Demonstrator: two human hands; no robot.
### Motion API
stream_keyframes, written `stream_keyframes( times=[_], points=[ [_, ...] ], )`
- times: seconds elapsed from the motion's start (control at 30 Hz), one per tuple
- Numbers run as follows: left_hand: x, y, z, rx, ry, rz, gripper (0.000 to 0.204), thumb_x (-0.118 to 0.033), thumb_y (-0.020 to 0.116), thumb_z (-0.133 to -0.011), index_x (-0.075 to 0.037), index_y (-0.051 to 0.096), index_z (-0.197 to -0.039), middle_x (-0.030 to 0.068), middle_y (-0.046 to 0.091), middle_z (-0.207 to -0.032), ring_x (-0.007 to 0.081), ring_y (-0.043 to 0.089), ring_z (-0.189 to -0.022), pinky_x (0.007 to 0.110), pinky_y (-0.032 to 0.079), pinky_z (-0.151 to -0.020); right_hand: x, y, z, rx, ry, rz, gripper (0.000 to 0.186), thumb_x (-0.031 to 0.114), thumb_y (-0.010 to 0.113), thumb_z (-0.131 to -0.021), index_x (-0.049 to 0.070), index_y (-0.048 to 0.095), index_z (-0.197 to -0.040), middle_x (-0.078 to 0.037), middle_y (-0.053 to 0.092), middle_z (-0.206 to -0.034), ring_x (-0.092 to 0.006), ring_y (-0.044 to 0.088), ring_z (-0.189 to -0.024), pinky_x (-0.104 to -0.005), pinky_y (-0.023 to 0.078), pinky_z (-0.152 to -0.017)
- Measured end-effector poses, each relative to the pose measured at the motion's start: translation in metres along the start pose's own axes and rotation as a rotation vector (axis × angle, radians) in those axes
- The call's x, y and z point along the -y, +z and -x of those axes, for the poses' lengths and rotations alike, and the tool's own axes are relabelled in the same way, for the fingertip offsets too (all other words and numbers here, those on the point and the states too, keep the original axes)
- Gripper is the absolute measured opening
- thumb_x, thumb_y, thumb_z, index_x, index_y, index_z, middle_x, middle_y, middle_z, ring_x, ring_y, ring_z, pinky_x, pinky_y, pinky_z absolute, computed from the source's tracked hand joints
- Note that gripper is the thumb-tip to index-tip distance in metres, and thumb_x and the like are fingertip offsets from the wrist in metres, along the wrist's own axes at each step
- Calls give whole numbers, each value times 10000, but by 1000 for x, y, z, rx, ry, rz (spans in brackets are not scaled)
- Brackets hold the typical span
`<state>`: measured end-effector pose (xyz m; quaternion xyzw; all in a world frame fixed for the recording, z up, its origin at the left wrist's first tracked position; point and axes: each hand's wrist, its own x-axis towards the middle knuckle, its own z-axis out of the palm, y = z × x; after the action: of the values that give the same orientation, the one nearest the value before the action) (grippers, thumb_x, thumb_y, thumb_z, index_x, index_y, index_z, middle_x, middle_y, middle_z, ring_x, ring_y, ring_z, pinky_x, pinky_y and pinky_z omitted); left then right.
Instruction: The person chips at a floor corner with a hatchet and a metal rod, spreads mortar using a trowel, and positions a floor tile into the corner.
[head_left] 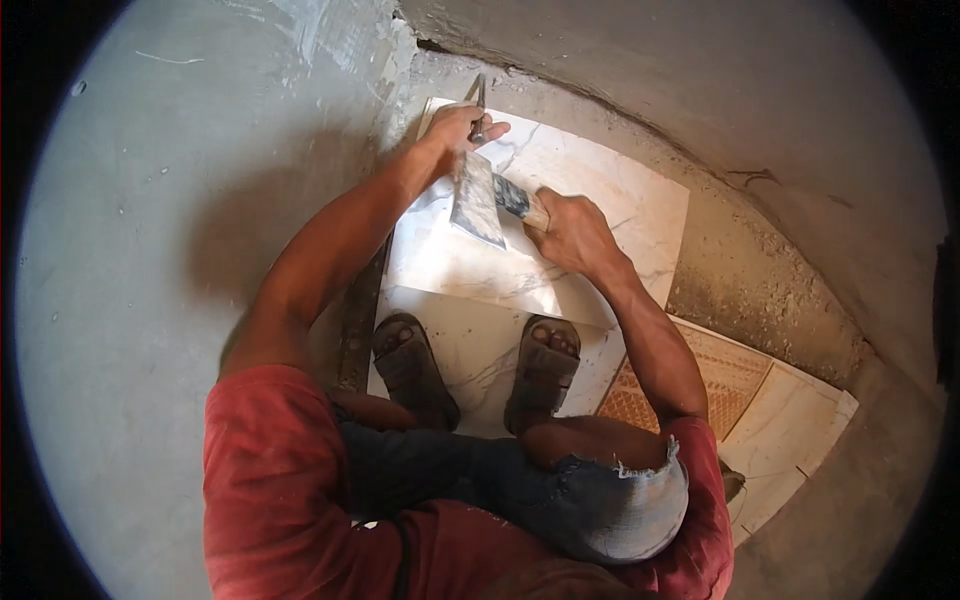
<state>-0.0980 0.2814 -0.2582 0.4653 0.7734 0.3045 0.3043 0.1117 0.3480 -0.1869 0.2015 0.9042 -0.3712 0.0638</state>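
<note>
My left hand (456,128) is closed round a thin dark metal chisel (481,92), with some fingers stretched out over the far left part of a white marble-patterned tile (610,205). My right hand (580,235) grips the short handle of a hatchet (478,205), held above that tile. Its broad, worn blade points toward me, and the back of its head is close to the chisel's near end. Whether the two metal parts touch, I cannot tell. The chisel's far end lies near the tile's far left edge.
My sandalled feet (415,370) rest on another marble-patterned tile (485,330) nearer me. Rough grey walls (150,200) rise at the left and far side. On the right, bare gritty ground (735,275) borders a brown ribbed tile back (735,375) and a pale tile (790,430).
</note>
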Motion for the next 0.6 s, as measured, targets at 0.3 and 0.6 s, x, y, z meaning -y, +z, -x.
stream_keyframes(
  times=[0.3, 0.6],
  points=[
    [16, -15, -9, -324, -405, 1412, 66, 24, 423, -842, 82, 454, -844, 112, 468, -762, 213, 531, -716, 415, 495, -870, -17, 13, 12, 49, 75, -15, 290, 206, 606, -735, -38, 523, -869, -260, 564, -675, -400, 568, -666, -424, 439, -617],
    [49, -19, -12, -189, -423, 1381, 182, -76, 461, -871, 41, 474, -1009, 103, 524, -834, 192, 537, -742, 256, 463, -624, 8, 7, -19, -66, -328, 47, 298, 180, 658, -658, 63, 574, -918, -159, 616, -811, -332, 595, -751, -424, 470, -673]
  ],
)
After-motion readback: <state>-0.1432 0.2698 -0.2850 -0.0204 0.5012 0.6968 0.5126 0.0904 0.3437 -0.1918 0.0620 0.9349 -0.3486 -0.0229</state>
